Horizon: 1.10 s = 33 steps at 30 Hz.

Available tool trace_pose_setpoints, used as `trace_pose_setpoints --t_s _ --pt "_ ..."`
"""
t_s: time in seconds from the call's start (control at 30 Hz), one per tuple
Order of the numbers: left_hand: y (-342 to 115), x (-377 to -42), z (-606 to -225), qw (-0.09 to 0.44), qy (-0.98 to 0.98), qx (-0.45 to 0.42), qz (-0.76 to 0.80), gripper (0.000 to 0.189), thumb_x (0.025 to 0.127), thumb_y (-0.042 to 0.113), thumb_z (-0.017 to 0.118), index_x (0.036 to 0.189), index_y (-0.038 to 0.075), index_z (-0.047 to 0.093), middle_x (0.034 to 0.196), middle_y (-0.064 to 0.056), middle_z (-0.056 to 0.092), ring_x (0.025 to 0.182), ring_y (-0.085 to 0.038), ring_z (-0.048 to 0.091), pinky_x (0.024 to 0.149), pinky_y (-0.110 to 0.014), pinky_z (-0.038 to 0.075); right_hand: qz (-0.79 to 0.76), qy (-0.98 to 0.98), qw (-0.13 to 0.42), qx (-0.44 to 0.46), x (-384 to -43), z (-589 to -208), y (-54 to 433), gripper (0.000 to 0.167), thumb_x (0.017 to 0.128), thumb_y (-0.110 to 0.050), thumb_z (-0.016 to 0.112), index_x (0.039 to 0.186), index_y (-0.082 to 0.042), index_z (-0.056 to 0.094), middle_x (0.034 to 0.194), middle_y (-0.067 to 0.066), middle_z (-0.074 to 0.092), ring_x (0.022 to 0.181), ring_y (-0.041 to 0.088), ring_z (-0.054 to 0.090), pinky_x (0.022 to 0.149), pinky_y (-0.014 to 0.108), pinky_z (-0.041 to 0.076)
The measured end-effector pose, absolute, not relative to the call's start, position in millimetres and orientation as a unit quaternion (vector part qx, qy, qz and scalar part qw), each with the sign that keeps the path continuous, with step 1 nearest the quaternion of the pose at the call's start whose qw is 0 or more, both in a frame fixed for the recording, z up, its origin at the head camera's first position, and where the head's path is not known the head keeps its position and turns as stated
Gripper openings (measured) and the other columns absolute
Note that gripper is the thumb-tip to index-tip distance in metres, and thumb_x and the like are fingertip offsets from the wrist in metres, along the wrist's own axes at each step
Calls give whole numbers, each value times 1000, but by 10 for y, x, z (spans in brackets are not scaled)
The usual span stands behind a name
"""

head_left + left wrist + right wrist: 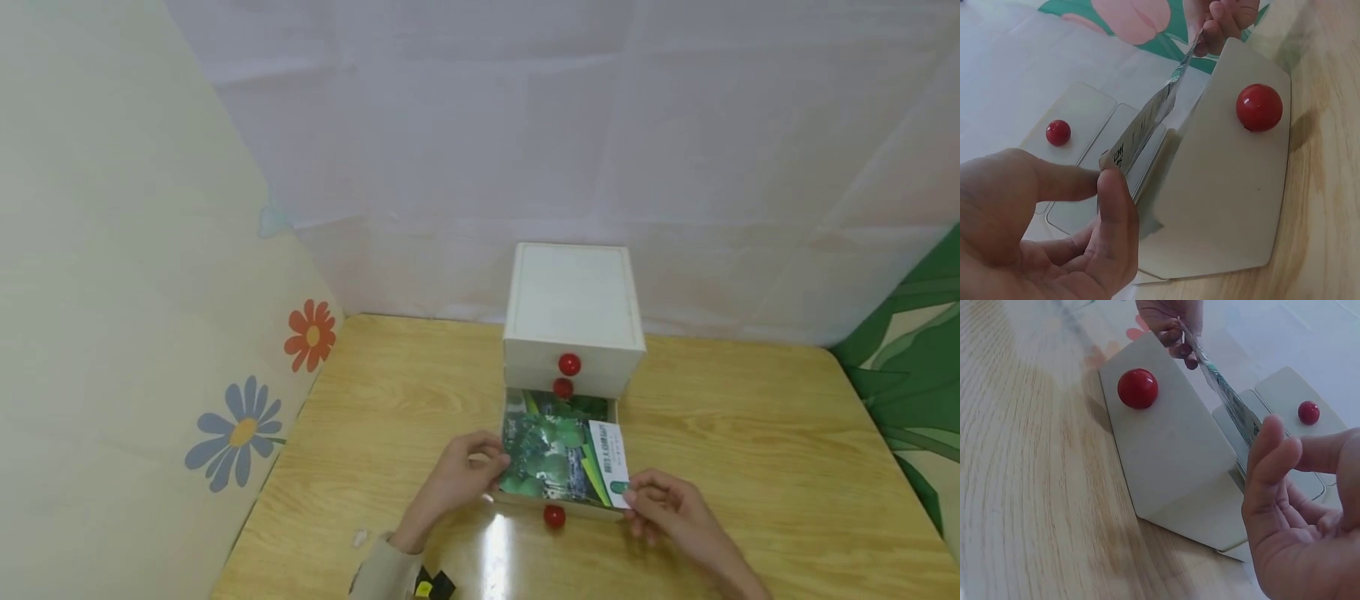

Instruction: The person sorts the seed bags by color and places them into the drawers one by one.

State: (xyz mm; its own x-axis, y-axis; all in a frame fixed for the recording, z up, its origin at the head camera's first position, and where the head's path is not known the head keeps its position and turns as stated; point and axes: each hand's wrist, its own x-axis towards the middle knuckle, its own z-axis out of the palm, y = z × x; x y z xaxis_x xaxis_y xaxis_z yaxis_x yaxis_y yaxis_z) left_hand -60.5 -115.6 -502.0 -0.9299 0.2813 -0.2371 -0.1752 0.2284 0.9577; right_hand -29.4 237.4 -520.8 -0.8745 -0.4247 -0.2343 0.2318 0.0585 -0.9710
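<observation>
Both hands hold a green packet over the open bottom drawer.

At lower centre, the left hand [457,479] and right hand [663,504] pinch opposite edges of the packet [558,454] above the pulled-out drawer [555,504] of the small chest [573,321] on the worktop [750,467].

We see a table [750,433] of light, grained wood with a glossy varnish that throws a bright glare; a small drawer chest [573,300] of pale, matt, smooth wood; its round knobs [569,364] shiny red; a thin printed packet [562,450] with a slight sheen; backdrop sheets [112,250] matt and creased
</observation>
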Motion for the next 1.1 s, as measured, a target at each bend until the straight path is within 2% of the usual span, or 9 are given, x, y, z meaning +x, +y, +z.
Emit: trace_pose_setpoints --t_s 0.23,0.5,0.7,0.93,1.1 --pt "-1207 -615 -5057 205 735 49 645 51 96 8 75 143 -5 56 120 -17 66 85 -18 74 74 -30 67 -679 699 221 -45 -309 -5216 2316 26 110 -10 58 119 14 59 88 0 75 72 12 69 60 24 60" --pt "-1271 -575 -5069 222 726 55 648 62 94 7 77 150 -2 51 135 -23 60 90 -21 75 74 -36 68 -676 700 233 -1 -354 -5199 2250 26 109 -15 61 120 9 61 88 1 75 74 12 69 61 22 59" --pt "-1283 -569 -5055 234 717 53 655 70 92 5 78 155 0 46 143 -23 57 96 -24 75 78 -35 68 -675 698 238 6 -378 -5194 2247 26 109 -14 61 120 9 61 89 1 75 74 11 68 62 22 59" --pt "-1296 -593 -5090 223 727 51 648 64 94 8 78 151 1 51 140 -22 61 99 -24 75 80 -34 68 -672 696 252 18 -403 -5186 2251 30 110 -17 61 124 9 60 91 2 74 76 12 67 64 22 58" --pt "-1288 -593 -5115 208 742 51 636 54 96 11 76 145 -1 55 125 -19 69 92 -20 74 77 -31 67 -668 702 245 26 -406 -5184 2230 28 109 -17 62 121 9 62 87 2 73 74 11 65 63 22 57"
